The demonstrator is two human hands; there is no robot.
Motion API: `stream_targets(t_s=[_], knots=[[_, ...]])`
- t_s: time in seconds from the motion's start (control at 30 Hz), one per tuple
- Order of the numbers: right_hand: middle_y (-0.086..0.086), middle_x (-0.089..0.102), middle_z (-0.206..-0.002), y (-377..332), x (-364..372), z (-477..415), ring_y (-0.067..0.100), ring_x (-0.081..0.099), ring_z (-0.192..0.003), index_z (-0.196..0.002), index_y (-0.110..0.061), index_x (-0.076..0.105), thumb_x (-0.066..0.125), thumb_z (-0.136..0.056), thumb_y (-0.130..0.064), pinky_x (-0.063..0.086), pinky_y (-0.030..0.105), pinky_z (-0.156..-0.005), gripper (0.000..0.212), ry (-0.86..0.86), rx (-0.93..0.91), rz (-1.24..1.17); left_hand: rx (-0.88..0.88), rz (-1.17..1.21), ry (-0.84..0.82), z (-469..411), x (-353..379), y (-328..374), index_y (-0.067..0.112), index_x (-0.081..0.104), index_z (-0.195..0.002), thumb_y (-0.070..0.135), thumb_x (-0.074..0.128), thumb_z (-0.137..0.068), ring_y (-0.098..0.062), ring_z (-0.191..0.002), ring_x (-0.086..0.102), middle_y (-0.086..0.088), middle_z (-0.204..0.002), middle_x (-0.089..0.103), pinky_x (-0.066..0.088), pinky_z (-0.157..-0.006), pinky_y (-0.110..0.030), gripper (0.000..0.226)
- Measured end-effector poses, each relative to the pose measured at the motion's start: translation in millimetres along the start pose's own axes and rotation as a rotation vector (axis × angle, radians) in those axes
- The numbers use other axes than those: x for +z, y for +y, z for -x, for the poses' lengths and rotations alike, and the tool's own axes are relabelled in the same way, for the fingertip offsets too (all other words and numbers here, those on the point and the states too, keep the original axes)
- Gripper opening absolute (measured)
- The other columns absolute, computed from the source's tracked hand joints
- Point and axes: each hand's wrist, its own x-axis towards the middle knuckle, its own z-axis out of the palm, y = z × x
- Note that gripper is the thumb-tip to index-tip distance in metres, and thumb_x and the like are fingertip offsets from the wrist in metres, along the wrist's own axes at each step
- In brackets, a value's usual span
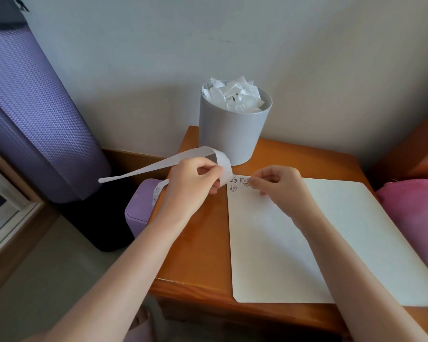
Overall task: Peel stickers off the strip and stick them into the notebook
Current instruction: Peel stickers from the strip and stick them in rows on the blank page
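Head view: left hand grip pinches the looped strip just above the worktop. Right hand grip seems to pinch a sticker onto the top-left corner of the open notebook, beside the placed stickers. To do it well, probably: lay one edge first, smooth flat, line up with the row, hold the strip's loose tail off the page.

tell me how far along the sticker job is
Done: a few stickers sit in the top left corner of the notebook. In hand: the left hand grips the strip; the fingertips of the right hand are at the rightmost sticker, whether it is stuck down is unclear. Left: most of its page is bare.
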Motion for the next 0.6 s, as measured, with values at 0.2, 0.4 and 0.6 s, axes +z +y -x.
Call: stream_targets(t_s=[0.2,0.4,0.6], knots=[[0.003,0.066,-0.071,2.6,5.1,-1.3,0.006,0.051,-0.054,-0.085,-0.009,0.071,0.069,-0.083,-0.016,0.041,0.017,-0.052,0.008,0.0,0.042,0.026,0.005,-0.009,0.0,0.3,0.0,-0.4,0.022,0.067,-0.093,0.026,0.058,-0.09,-0.009,-0.068,0.067,0.009,-0.073,0.066,0.054,-0.062,-0.012,0.01],[0.003,0.069,-0.077,7.9,8.7,-4.4,0.008,0.055,-0.06,-0.085,-0.011,0.071,0.07,-0.083,-0.019,0.044,0.023,-0.058,0.008,0.01,0.038,0.067,0.013,-0.002,0.002,-0.8,0.6,0.7,0.02,0.067,-0.092,0.024,0.058,-0.09,-0.01,-0.067,0.067,0.009,-0.071,0.065,0.054,-0.061,-0.014,0.01],[0.006,0.07,-0.078,12.1,13.0,-7.2,0.011,0.055,-0.063,-0.079,-0.016,0.07,0.071,-0.081,-0.019,0.042,0.027,-0.059,0.004,0.029,0.015,0.091,0.011,0.002,-0.001,0.7,0.2,1.5,0.02,0.067,-0.091,0.024,0.058,-0.09,-0.01,-0.068,0.067,0.008,-0.072,0.066,0.054,-0.062,-0.014,0.01]])
